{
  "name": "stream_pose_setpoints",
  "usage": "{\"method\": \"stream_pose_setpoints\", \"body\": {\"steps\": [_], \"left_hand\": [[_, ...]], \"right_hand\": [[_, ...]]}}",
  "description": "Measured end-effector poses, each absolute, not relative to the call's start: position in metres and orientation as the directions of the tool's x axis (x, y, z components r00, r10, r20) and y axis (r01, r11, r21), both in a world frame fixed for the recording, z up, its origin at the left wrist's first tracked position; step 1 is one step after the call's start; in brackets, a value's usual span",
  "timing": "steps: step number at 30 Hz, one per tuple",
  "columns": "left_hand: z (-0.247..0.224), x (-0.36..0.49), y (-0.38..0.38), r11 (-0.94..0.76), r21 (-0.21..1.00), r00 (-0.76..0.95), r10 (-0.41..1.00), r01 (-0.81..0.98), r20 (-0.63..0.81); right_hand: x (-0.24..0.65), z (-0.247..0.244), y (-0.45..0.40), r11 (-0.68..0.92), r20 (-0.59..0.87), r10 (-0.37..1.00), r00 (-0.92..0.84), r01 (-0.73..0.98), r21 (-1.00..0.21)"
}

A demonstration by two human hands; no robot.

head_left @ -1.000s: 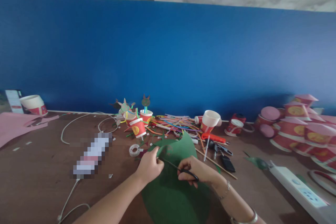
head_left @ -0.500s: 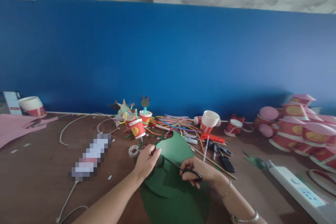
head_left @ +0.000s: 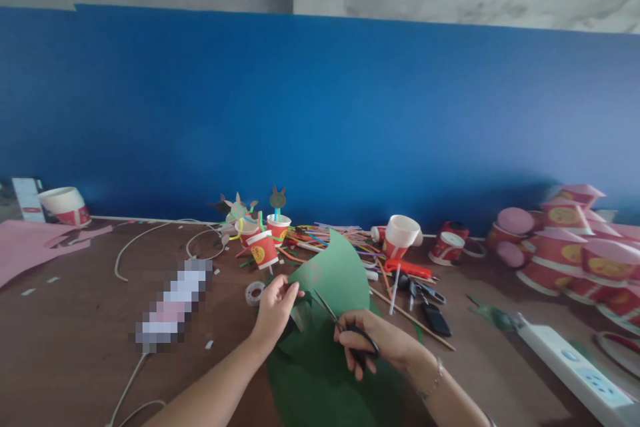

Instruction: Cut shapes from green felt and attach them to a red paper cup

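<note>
My right hand [head_left: 361,341] is closed round the black handles of a pair of scissors [head_left: 327,309], whose blades point up and left, slightly apart. Between thumb and fingers, my left hand [head_left: 277,303] pinches the left edge of a sheet of green paper [head_left: 340,273]. The sheet has a curved, cut outline and stands tilted up from the table. The scissor blades lie close in front of the paper; whether they touch it I cannot tell. More dark green paper [head_left: 320,387] spreads below both hands.
A tape roll [head_left: 255,293] lies left of my left hand. Behind are red paper cups [head_left: 263,250] and coloured pipe cleaners. A white cup [head_left: 401,235], red tool [head_left: 407,269], keys [head_left: 436,319] and power strip [head_left: 575,360] are to the right. Pink-topped cups [head_left: 557,257] are stacked far right.
The scissor blades have opened slightly and drawn back from beside my left fingers. The green sheet has risen and turned, showing more of its light face. The view has tilted up a little.
</note>
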State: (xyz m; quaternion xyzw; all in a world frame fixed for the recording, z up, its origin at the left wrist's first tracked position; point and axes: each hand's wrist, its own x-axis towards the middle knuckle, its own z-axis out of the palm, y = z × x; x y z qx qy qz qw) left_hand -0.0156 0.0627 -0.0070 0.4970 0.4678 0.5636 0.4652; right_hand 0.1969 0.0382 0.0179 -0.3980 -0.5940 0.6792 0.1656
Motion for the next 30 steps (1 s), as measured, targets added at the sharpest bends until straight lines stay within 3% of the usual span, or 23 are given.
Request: {"method": "stream_pose_setpoints", "body": {"steps": [3, 9, 14, 20, 30], "left_hand": [[-0.001, -0.012, 0.059, -0.056, 0.989, -0.056, 0.997, -0.134, 0.049], [0.007, -0.009, 0.053, 0.001, 0.984, 0.102, 0.995, -0.176, 0.018], [0.003, -0.008, 0.055, 0.106, 0.980, 0.215, 0.974, -0.171, -0.068], [0.003, -0.007, 0.054, 0.112, 0.988, 0.279, 0.957, -0.106, -0.079], [0.012, -0.006, 0.051, 0.057, 0.968, 0.136, 0.990, -0.243, -0.024]], "right_hand": [[0.185, 0.016, 0.033, -0.252, -0.272, 0.718, -0.641, 0.124, -0.960], [0.167, 0.010, 0.031, -0.200, -0.155, 0.852, -0.500, -0.037, -0.979], [0.160, 0.005, 0.035, -0.133, -0.116, 0.885, -0.451, -0.006, -0.991], [0.155, -0.002, 0.037, -0.102, -0.122, 0.901, -0.415, 0.069, -0.992], [0.150, 0.001, 0.033, -0.078, -0.116, 0.909, -0.401, 0.110, -0.991]]}}
